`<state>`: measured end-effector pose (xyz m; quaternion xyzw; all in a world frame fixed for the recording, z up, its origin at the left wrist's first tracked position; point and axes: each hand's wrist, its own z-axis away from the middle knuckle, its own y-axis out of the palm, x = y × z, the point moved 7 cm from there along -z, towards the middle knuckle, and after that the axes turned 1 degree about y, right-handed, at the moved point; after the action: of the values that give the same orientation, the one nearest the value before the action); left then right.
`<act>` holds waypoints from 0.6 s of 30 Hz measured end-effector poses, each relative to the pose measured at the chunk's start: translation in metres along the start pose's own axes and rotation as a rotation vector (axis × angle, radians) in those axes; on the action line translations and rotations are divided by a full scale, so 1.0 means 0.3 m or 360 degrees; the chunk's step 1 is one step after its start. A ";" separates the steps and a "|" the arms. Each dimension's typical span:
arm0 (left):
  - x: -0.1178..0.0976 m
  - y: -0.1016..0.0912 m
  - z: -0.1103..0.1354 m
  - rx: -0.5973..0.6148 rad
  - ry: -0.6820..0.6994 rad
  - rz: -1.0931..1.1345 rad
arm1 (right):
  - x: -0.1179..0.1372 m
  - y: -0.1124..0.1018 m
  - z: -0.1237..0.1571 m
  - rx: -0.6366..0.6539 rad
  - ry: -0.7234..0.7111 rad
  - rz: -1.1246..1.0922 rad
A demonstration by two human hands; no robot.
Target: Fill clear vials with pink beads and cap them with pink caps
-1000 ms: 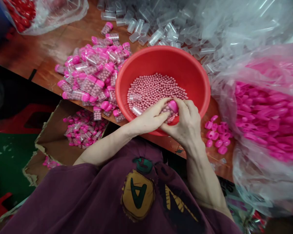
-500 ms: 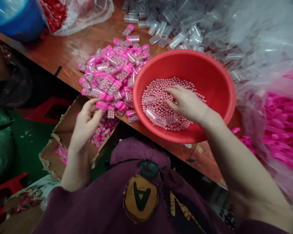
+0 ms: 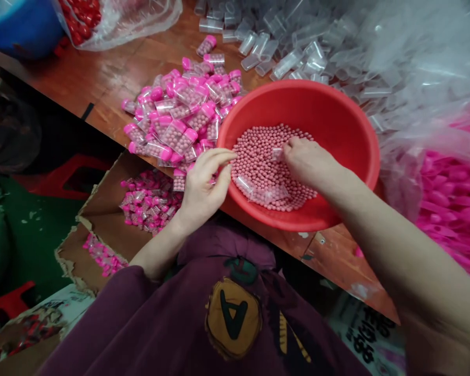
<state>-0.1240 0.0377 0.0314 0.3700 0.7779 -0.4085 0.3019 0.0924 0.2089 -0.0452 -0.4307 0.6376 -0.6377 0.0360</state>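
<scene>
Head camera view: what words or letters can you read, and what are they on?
"A": a big dark letter on the yellow patch of the purple T-shirt.
Dark printed characters on the paper sheet at the lower right: too blurred to read.

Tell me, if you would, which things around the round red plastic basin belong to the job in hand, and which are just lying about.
In use: left hand, right hand, round red plastic basin, pink round beads, small clear plastic tube, heap of bead-filled pink-capped tubes.

Lying about: loose empty clear tubes, bagged magenta caps, cardboard box, blue tub.
</scene>
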 end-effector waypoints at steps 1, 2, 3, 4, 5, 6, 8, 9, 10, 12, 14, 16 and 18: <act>-0.004 0.016 0.000 -0.0004 0.0035 0.0080 | 0.013 0.018 0.007 0.0112 -0.0021 0.0057; 0.000 0.026 0.003 -0.0012 0.0045 0.0137 | 0.040 0.051 0.013 0.0253 -0.0059 0.0116; 0.011 0.031 0.006 -0.0021 0.0031 0.0177 | 0.077 0.092 0.016 0.0390 -0.0103 0.0166; 0.024 0.033 0.008 -0.0030 0.0001 0.0210 | 0.118 0.133 0.015 0.0483 -0.0144 0.0193; 0.039 0.033 0.011 -0.0037 -0.0046 0.0244 | 0.160 0.172 0.011 0.0565 -0.0177 0.0211; 0.056 0.031 0.013 -0.0042 -0.0107 0.0285 | 0.197 0.206 0.006 0.0638 -0.0191 0.0226; 0.090 0.028 0.015 -0.0048 -0.0240 0.0399 | 0.242 0.237 -0.003 0.0735 -0.0170 0.0215; 0.106 0.030 0.016 -0.0048 -0.0308 0.0466 | 0.251 0.229 -0.006 0.0744 -0.0150 0.0177; 0.120 0.036 0.016 -0.0050 -0.0369 0.0532 | 0.253 0.206 -0.007 0.0717 -0.0134 0.0114; 0.139 0.062 0.011 -0.0059 -0.0464 0.0666 | 0.248 0.125 0.002 0.0565 -0.0127 -0.0059; 0.144 0.110 -0.002 -0.0056 -0.0550 0.0787 | 0.244 0.033 0.030 0.0378 -0.0129 -0.0224; 0.133 0.173 -0.023 -0.0004 -0.0664 0.0884 | 0.250 -0.039 0.071 0.0174 -0.0097 -0.0343; 0.104 0.240 -0.048 0.0119 -0.0782 0.1006 | 0.257 -0.081 0.118 -0.0030 -0.0016 -0.0423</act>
<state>-0.0843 0.0886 -0.0154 0.4930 0.5150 -0.3998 0.5760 0.0774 0.1396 0.0076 -0.5150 0.5807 -0.6286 -0.0497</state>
